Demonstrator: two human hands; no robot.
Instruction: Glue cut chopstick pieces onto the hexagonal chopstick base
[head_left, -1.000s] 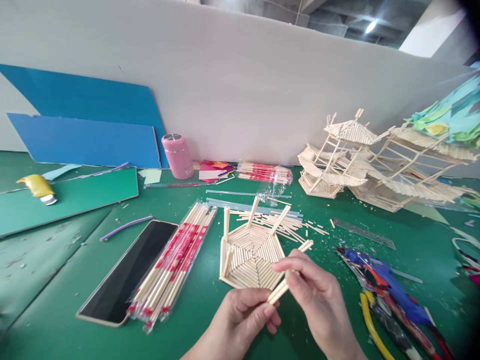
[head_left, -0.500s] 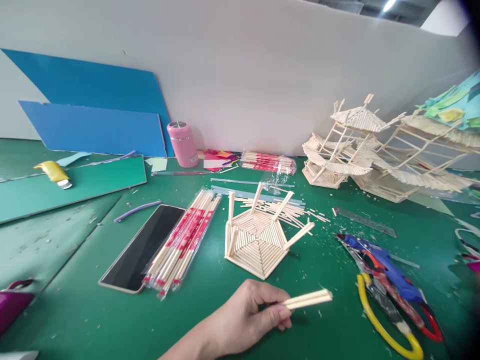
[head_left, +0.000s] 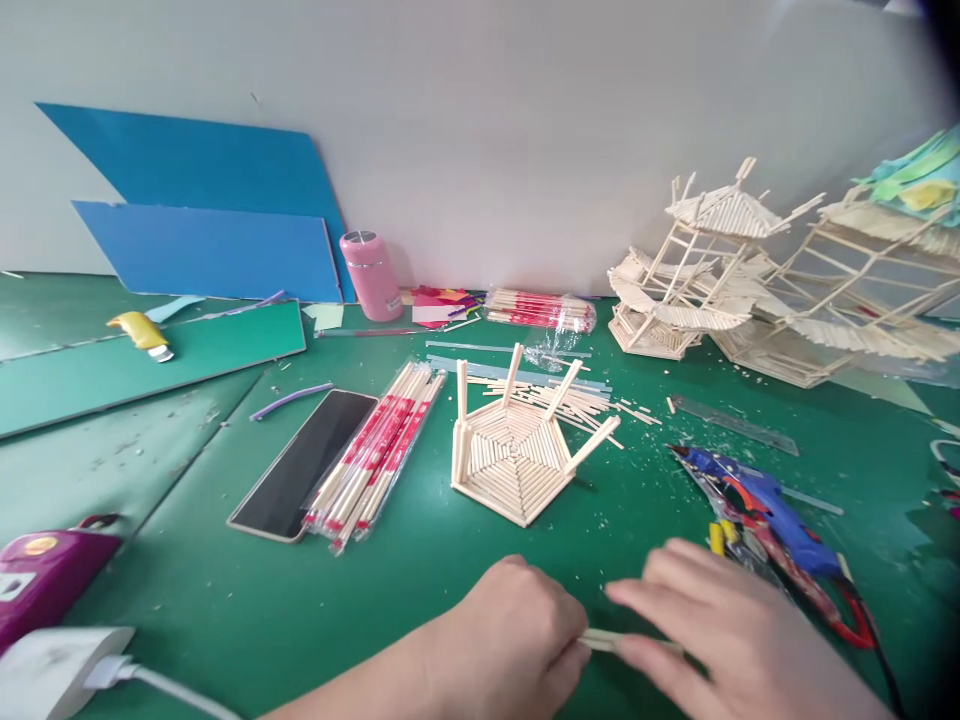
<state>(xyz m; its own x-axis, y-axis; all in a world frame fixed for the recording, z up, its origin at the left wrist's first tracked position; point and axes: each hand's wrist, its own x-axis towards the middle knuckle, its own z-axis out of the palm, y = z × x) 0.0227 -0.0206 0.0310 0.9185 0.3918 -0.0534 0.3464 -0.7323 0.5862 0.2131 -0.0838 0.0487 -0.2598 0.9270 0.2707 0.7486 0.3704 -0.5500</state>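
My left hand [head_left: 517, 635] is closed around a short pair of wooden sticks [head_left: 600, 640] low in the view, their ends pointing right. My right hand [head_left: 720, 630] is beside those ends, thumb and fingers apart; the thumb overlaps the sticks, and I cannot tell whether it presses on them. Just beyond my hands a many-sided stick base [head_left: 514, 465] lies flat on the table, with several short stick posts standing or leaning outward along its rim. Loose cut sticks [head_left: 577, 412] are scattered behind it.
Bagged sticks [head_left: 379, 450] overlap a phone [head_left: 300, 470] on the left. A blue glue gun [head_left: 772, 510] and yellow-handled pliers [head_left: 724, 540] lie right. Stick pavilions [head_left: 697, 280], a pink flask [head_left: 371, 275] and blue boards [head_left: 210, 250] stand behind. A white charger [head_left: 60, 670] sits front left.
My right hand has come in from the right to the sticks in my left hand, partly covering the pliers. My left hand has turned knuckles up. The camera view has shifted slightly.
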